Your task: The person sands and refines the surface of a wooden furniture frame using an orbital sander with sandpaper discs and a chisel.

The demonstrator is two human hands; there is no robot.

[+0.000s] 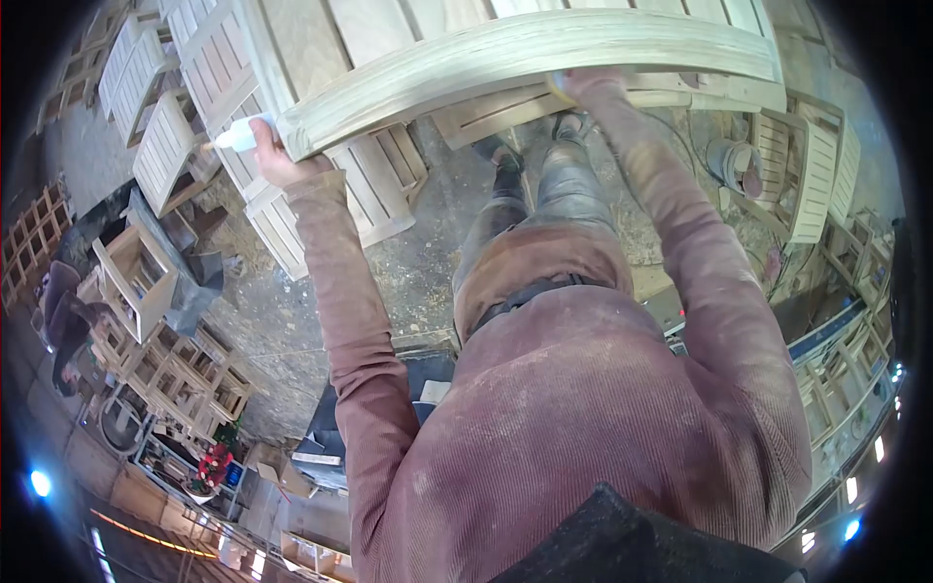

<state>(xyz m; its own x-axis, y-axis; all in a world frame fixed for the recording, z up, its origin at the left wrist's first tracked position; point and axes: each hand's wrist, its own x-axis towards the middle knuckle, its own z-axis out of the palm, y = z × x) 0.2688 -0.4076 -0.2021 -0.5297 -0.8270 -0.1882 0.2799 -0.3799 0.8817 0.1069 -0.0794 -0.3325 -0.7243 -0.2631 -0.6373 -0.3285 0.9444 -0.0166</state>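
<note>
A large slatted wooden piece [544, 49] with a curved front rail spans the top of the view. At its left corner my left hand [280, 157] is closed around a white squeeze bottle [236, 136], whose orange-brown tip points left. My right hand [595, 84] is at the underside of the curved rail, right of the middle. Something yellowish and round shows beside its fingers, too small and blurred to name. The fingers of that hand are partly hidden and smeared.
Slatted wooden pieces [163, 151] stand at the left, and more chair-like frames [812, 180] at the right. A bucket [731, 160] sits on the floor near a cable. Another person [70, 316] is bent over at the far left. Stacked frames lie lower left.
</note>
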